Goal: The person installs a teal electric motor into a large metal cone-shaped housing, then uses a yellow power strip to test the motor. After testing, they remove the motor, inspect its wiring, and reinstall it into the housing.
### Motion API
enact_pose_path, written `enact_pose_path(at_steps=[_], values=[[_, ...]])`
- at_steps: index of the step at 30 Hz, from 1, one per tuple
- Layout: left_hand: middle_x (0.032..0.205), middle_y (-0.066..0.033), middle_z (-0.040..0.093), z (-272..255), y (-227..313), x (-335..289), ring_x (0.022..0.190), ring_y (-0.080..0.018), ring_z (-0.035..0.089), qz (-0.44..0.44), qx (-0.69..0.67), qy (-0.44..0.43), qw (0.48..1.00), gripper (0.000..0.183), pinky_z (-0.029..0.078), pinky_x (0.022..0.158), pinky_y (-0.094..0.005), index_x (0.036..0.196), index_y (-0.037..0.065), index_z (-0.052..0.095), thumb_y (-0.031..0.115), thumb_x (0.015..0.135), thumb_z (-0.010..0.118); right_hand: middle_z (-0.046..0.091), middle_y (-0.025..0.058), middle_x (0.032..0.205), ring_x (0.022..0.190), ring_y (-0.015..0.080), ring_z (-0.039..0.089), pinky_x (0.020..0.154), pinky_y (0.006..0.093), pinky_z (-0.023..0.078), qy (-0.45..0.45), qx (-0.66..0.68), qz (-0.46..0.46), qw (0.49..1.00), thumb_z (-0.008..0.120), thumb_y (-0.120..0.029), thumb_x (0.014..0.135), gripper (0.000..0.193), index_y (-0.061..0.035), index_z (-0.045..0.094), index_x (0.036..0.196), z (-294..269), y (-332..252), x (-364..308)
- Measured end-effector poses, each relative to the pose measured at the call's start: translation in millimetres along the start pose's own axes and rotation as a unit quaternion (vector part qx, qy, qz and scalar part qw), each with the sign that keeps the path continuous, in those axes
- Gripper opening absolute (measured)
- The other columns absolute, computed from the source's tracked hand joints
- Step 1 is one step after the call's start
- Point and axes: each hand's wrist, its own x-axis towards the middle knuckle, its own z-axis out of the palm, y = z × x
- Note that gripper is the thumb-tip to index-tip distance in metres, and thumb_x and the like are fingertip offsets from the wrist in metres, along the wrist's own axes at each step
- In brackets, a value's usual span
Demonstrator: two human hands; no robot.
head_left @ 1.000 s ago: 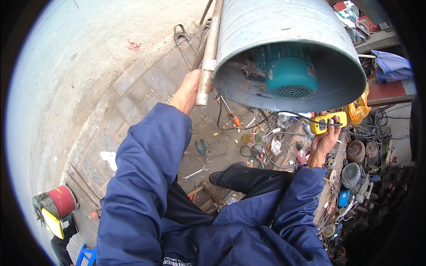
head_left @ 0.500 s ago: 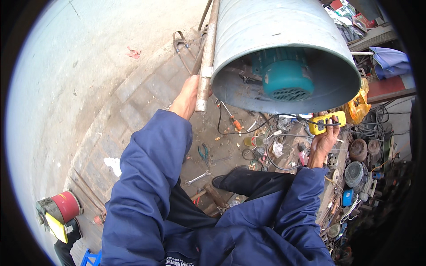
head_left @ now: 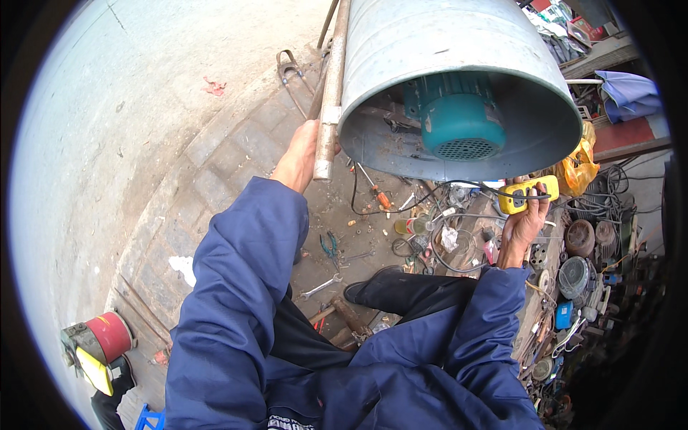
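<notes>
The left hand [head_left: 297, 156] lies against a metal pipe [head_left: 332, 100] near its lower end; its fingers are mostly hidden behind the pipe, so their closure cannot be told. The right hand [head_left: 521, 231], fingers clasping a yellow socket block [head_left: 527, 189], is just below the rim of a grey metal cylinder [head_left: 459, 43] containing a green motor [head_left: 462, 123].

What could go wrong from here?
1. The black cable loops below the drum in view; it might snag if the drum shifts.
2. The right hand holds the yellow box seemingly near the drum's rim; a knock is possible.
3. A wrench lies loose by the shoe, a likely trip hazard.
</notes>
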Motion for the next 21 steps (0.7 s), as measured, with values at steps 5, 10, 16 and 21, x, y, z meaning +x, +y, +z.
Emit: enact_pose_path(at_steps=[5, 10, 16, 21], values=[[0.081, -0.0126, 0.063, -1.4, -1.0, 1.3, 0.059, -0.0256, 0.062, 0.002, 0.002, -0.001, 1.000, 0.021, 0.055, 0.055, -0.0396, 0.103, 0.001, 0.062, 0.018, 0.096, 0.055, 0.066, 0.0208, 0.125, 0.115, 0.0315, 0.068, 0.106, 0.0504, 0.056, 0.008, -0.004, 0.005, 1.000, 0.064, -0.005, 0.104, 0.024, -0.0092, 0.064, 0.128, -0.8, -0.2, 0.3], [0.105, -0.0074, 0.071, -7.3, 1.9, 3.1, 0.089, -0.0195, 0.072, -0.024, 0.026, -0.028, 0.999, 0.026, 0.064, 0.082, -0.0415, 0.120, 0.006, 0.063, 0.026, 0.109, 0.050, 0.066, 0.0206, 0.125, 0.116, 0.0315, 0.068, 0.106, 0.0506, 0.055, 0.009, -0.002, 0.008, 1.000, 0.064, -0.006, 0.104, 0.024, -0.0095, 0.064, 0.127, 0.4, -0.4, 0.1], [0.080, -0.0112, 0.063, -1.4, -0.6, 1.9, 0.059, -0.0248, 0.062, -0.002, -0.025, -0.002, 1.000, 0.019, 0.055, 0.055, -0.0399, 0.104, 0.002, 0.062, 0.017, 0.097, 0.053, 0.065, 0.0207, 0.126, 0.116, 0.0316, 0.068, 0.106, 0.0507, 0.055, 0.011, 0.001, 0.012, 1.000, 0.064, -0.006, 0.104, 0.024, -0.0095, 0.063, 0.128, -0.2, -0.3, -0.3], [0.097, -0.0100, 0.068, -4.3, 1.8, 5.0, 0.078, -0.0223, 0.068, -0.025, 0.013, -0.013, 1.000, 0.026, 0.061, 0.074, -0.0423, 0.115, 0.004, 0.063, 0.024, 0.104, 0.051, 0.065, 0.0211, 0.126, 0.116, 0.0316, 0.068, 0.106, 0.0506, 0.055, 0.010, 0.001, 0.009, 1.000, 0.064, -0.006, 0.104, 0.025, -0.0098, 0.063, 0.128, -0.4, 0.0, 0.4]])
